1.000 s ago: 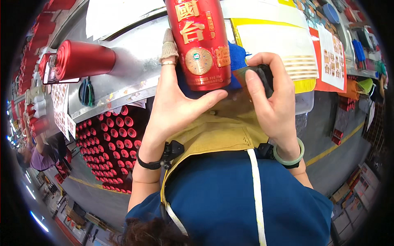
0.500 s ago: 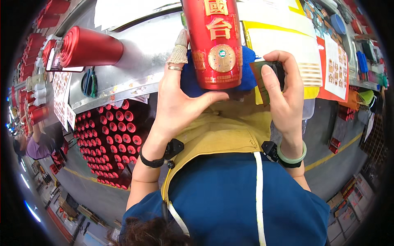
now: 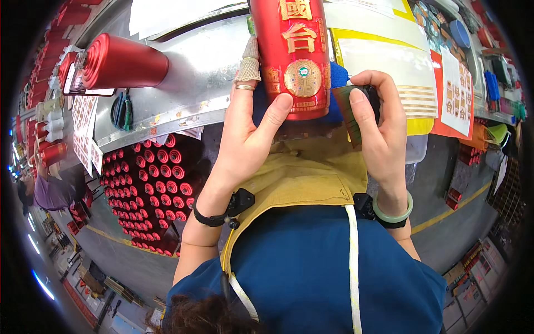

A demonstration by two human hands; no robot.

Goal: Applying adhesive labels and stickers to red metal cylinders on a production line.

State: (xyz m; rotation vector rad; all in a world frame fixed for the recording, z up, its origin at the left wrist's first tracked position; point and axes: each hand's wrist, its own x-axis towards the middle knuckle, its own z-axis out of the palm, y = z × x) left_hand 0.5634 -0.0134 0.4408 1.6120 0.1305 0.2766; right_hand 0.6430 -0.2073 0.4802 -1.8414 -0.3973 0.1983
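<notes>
A red bottle (image 3: 270, 33) with raised gold characters and a round gold emblem lies at the top centre, its base toward me. My left hand (image 3: 242, 136) grips its left side. The thumb presses near the base, and the index finger, in a knitted finger sleeve (image 3: 248, 68), lies along the side. Part of a blue cloth (image 3: 338, 75) shows under the bottle. Right of the base, my right hand (image 3: 386, 128) pinches a flat dark green piece (image 3: 347, 111) with a black part behind it, its kind unclear. The piece's edge is close to the bottle; I cannot tell whether they touch.
Another red bottle (image 3: 130, 64) lies on the metal table (image 3: 192, 83) at left, near dark-handled scissors (image 3: 121, 111). Sticker sheets (image 3: 83, 131) hang over the left edge. White-and-yellow sheets (image 3: 384, 67) lie at right. Many red bottles (image 3: 161, 183) stand below; a person (image 3: 53, 192) is far left.
My left thumb has moved up from below the bottle onto its front near the base. My right hand and the dark green piece have shifted slightly left, toward the bottle.
</notes>
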